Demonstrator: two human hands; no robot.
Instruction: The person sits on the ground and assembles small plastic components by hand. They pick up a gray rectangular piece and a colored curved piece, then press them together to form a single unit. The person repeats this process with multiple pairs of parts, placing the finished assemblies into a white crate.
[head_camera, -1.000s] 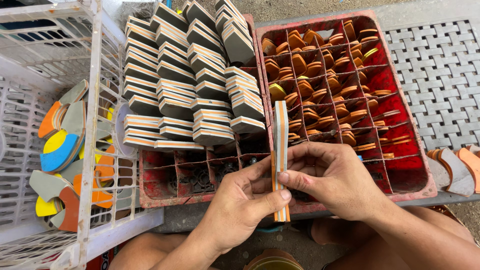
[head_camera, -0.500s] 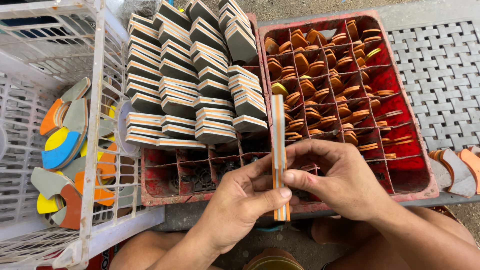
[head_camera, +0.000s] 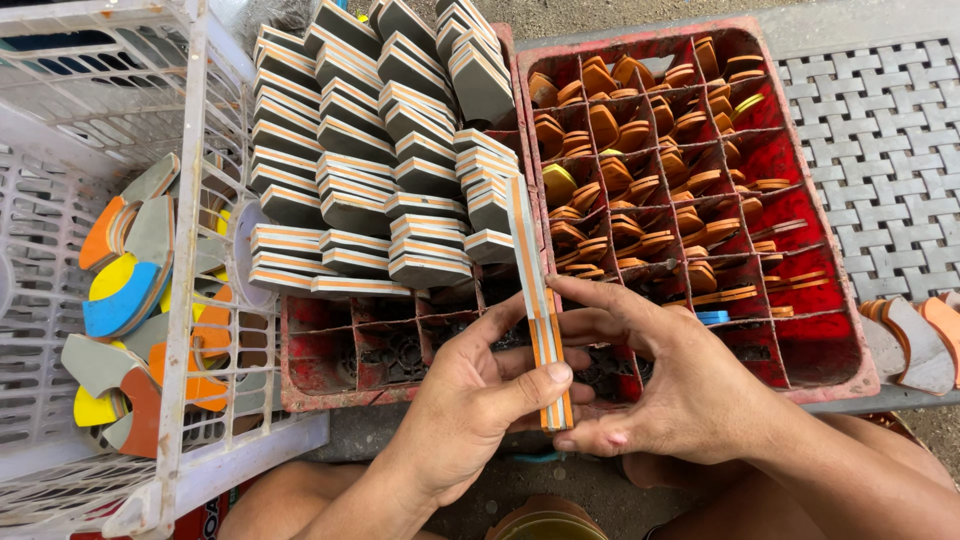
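Standing right over this and it's a neat little setup: the left hand (head_camera: 470, 400) and right hand (head_camera: 680, 395) are both clamped around a thin stack of grey-and-orange foam pieces (head_camera: 540, 320), held on edge over the gap between the two crates. The left thumb presses across the near end while the right fingers curl over the top and the far side, so both hands are closed on the stack. I'd guess holding it edge-on like that lets the layers line up flush, since you can see every stripe at once. Just behind it, the left red crate (head_camera: 330, 385) is packed with matching striped stacks (head_camera: 380, 160), all laid on their sides in rows, probably so they sit tight and don't fan apart; its front compartments are bare of them. The right red crate (head_camera: 850, 370) has its dividers stuffed with loose orange pieces (head_camera: 640, 130), sorted into cells. Off to the left, a white plastic basket (head_camera: 190, 250) holds curved offcuts (head_camera: 125, 290) in grey, orange, blue and yellow, jumbled rather than stacked. A few more grey-orange pieces (head_camera: 915, 340) lie to the far right.
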